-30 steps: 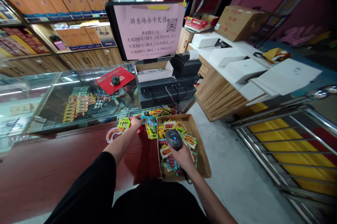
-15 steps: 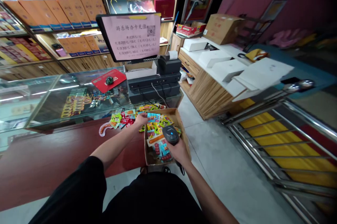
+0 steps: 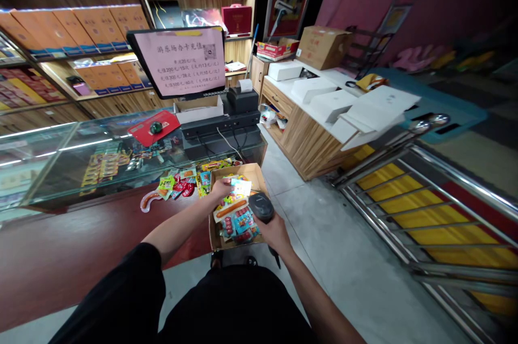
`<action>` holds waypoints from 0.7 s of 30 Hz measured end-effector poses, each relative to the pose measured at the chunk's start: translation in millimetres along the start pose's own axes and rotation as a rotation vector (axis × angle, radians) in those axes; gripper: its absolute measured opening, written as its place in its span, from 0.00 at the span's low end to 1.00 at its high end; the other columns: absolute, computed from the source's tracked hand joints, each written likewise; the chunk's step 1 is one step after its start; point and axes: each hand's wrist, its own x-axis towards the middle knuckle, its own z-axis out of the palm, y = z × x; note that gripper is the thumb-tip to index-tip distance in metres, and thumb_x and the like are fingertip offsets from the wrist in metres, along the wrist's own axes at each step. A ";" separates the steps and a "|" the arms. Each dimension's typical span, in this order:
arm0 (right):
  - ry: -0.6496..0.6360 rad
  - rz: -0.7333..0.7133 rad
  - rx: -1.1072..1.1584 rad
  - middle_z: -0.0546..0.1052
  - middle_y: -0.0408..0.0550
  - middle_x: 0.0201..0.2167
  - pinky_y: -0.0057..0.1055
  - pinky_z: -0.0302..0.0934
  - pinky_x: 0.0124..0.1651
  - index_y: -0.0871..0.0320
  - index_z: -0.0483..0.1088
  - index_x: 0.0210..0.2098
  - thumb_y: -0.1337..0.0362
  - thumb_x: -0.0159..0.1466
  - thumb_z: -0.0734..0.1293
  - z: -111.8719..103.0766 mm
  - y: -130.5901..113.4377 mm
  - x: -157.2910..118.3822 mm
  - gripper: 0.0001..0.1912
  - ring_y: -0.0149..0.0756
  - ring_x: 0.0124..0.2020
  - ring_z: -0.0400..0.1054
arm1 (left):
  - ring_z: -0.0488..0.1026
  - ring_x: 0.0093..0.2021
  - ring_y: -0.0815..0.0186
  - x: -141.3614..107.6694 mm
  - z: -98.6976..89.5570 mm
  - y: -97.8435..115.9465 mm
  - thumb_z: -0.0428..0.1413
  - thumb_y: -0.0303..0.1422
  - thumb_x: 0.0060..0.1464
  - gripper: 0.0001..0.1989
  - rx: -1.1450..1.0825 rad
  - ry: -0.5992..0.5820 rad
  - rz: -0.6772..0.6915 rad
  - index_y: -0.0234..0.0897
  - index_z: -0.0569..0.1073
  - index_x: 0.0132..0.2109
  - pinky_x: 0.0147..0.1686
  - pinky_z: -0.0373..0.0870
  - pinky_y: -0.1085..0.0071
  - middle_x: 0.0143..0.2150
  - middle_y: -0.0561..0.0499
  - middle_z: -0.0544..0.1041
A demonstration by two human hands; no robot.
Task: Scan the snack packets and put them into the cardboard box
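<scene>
Over a shallow cardboard box (image 3: 259,174), my left hand (image 3: 222,188) pinches a small snack packet (image 3: 241,187), its pale side facing up. My right hand (image 3: 275,232) is wrapped round a black handheld barcode scanner (image 3: 261,207), whose head points toward the packet from the right. Inside the box lie several colourful snack packets, among them a sausage in a clear wrapper (image 3: 231,209) and blue-and-red packets (image 3: 242,223). More packets (image 3: 175,185) are spread on the counter left of the box, beside a curved sausage pack (image 3: 149,200).
A glass display counter (image 3: 65,166) runs along the left, carrying a monitor with a paper sign (image 3: 186,61), a receipt printer (image 3: 242,98) and a red folder (image 3: 154,127). White boxes (image 3: 334,101) stand on a cabinet to the right. A metal railing (image 3: 388,209) borders the right side.
The packet in my left hand has turned from its blue face to a pale side and moved slightly nearer the scanner. The view has shifted a little to the right.
</scene>
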 end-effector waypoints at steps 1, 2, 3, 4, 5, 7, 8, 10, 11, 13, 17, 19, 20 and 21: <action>0.003 0.003 -0.005 0.80 0.56 0.37 0.32 0.67 0.39 0.62 0.75 0.40 0.54 0.55 0.67 -0.8 0.1 0.3 0.20 0.47 0.42 0.75 | 0.76 0.27 0.67 -0.4 0.8 0.4 0.68 0.25 0.37 0.11 -0.004 0.000 -0.007 0.33 0.73 0.30 0.27 0.74 0.74 0.27 0.52 0.76; 0.006 0.003 -0.008 0.80 0.56 0.37 0.32 0.67 0.39 0.62 0.75 0.40 0.54 0.55 0.68 -1.2 0.2 0.7 0.20 0.47 0.42 0.75 | 0.76 0.27 0.67 -0.5 1.2 0.6 0.67 0.25 0.38 0.11 -0.008 -0.002 -0.016 0.33 0.73 0.30 0.27 0.74 0.75 0.27 0.52 0.76; 0.009 0.002 -0.009 0.80 0.56 0.37 0.32 0.67 0.39 0.62 0.75 0.40 0.54 0.54 0.68 -1.3 0.3 1.2 0.20 0.47 0.42 0.75 | 0.76 0.27 0.67 -0.3 1.2 0.6 0.67 0.26 0.38 0.11 -0.010 -0.004 -0.025 0.33 0.73 0.31 0.26 0.73 0.75 0.26 0.52 0.76; 0.012 -0.001 -0.008 0.80 0.56 0.37 0.32 0.67 0.39 0.62 0.75 0.41 0.53 0.54 0.68 -1.0 0.5 1.8 0.20 0.47 0.42 0.75 | 0.76 0.27 0.67 0.1 0.8 0.4 0.68 0.27 0.37 0.12 -0.005 -0.007 -0.036 0.33 0.74 0.31 0.24 0.72 0.76 0.26 0.52 0.76; 0.014 -0.001 -0.006 0.80 0.56 0.37 0.32 0.67 0.39 0.62 0.74 0.41 0.53 0.54 0.68 -0.3 0.8 2.6 0.21 0.47 0.42 0.75 | 0.76 0.26 0.66 0.7 0.2 0.1 0.68 0.28 0.36 0.14 0.004 -0.008 -0.050 0.34 0.73 0.32 0.23 0.71 0.77 0.26 0.53 0.76; 0.012 0.000 0.006 0.80 0.56 0.37 0.32 0.67 0.39 0.62 0.74 0.41 0.53 0.54 0.68 2.2 1.1 4.2 0.21 0.47 0.42 0.75 | 0.76 0.26 0.66 2.5 -1.4 -0.9 0.70 0.31 0.33 0.17 0.025 -0.008 -0.077 0.35 0.73 0.32 0.20 0.68 0.78 0.25 0.54 0.76; 0.008 0.000 0.014 0.80 0.55 0.36 0.32 0.67 0.39 0.62 0.75 0.41 0.53 0.55 0.68 3.7 0.9 5.1 0.21 0.47 0.42 0.75 | 0.76 0.25 0.66 3.6 -2.3 -1.4 0.71 0.32 0.32 0.18 0.030 -0.010 -0.085 0.35 0.73 0.32 0.19 0.67 0.79 0.25 0.54 0.75; 0.001 0.003 0.023 0.80 0.55 0.36 0.32 0.68 0.38 0.61 0.75 0.40 0.52 0.55 0.67 7.3 -0.2 7.0 0.20 0.47 0.41 0.75 | 0.75 0.24 0.68 6.0 -4.6 -2.3 0.71 0.32 0.32 0.18 0.021 -0.012 -0.082 0.34 0.73 0.31 0.21 0.68 0.79 0.25 0.54 0.75; -0.001 0.001 0.025 0.80 0.55 0.36 0.32 0.68 0.38 0.61 0.75 0.40 0.52 0.55 0.67 9.4 -1.1 8.1 0.21 0.47 0.41 0.75 | 0.74 0.24 0.70 7.2 -6.1 -2.6 0.71 0.32 0.32 0.17 0.011 -0.013 -0.077 0.34 0.73 0.30 0.22 0.68 0.79 0.25 0.55 0.75; -0.004 0.002 0.015 0.80 0.55 0.35 0.33 0.67 0.38 0.61 0.75 0.40 0.52 0.55 0.68 14.3 -2.9 10.9 0.21 0.47 0.40 0.76 | 0.72 0.22 0.72 10.1 -10.2 -2.8 0.70 0.32 0.34 0.16 -0.011 -0.021 -0.072 0.34 0.73 0.30 0.23 0.69 0.78 0.24 0.55 0.75; -0.005 0.014 -0.031 0.80 0.54 0.34 0.33 0.67 0.38 0.60 0.75 0.41 0.52 0.54 0.68 27.2 -6.3 18.6 0.21 0.47 0.39 0.76 | 0.70 0.20 0.74 18.5 -24.1 -2.6 0.69 0.35 0.36 0.15 -0.049 -0.057 -0.061 0.33 0.74 0.29 0.24 0.71 0.77 0.23 0.54 0.74; -0.017 0.005 -0.043 0.80 0.54 0.34 0.32 0.67 0.38 0.60 0.75 0.41 0.52 0.54 0.68 34.2 -9.9 22.7 0.21 0.46 0.39 0.76 | 0.71 0.21 0.73 24.5 -33.6 -2.7 0.69 0.36 0.37 0.15 -0.056 -0.070 -0.049 0.33 0.74 0.29 0.25 0.72 0.76 0.22 0.53 0.74; -0.029 0.000 -0.045 0.80 0.55 0.35 0.32 0.67 0.38 0.60 0.75 0.41 0.52 0.54 0.68 37.5 -12.6 24.7 0.21 0.46 0.39 0.76 | 0.72 0.22 0.72 28.0 -38.9 -2.9 0.68 0.37 0.38 0.14 -0.051 -0.074 -0.046 0.33 0.75 0.28 0.25 0.72 0.76 0.22 0.53 0.74; -0.040 -0.002 -0.047 0.80 0.55 0.35 0.31 0.67 0.38 0.60 0.75 0.41 0.52 0.54 0.68 40.8 -15.9 26.5 0.21 0.46 0.39 0.76 | 0.72 0.23 0.72 31.5 -44.5 -3.1 0.68 0.37 0.40 0.13 -0.043 -0.075 -0.044 0.33 0.75 0.29 0.26 0.72 0.76 0.22 0.52 0.75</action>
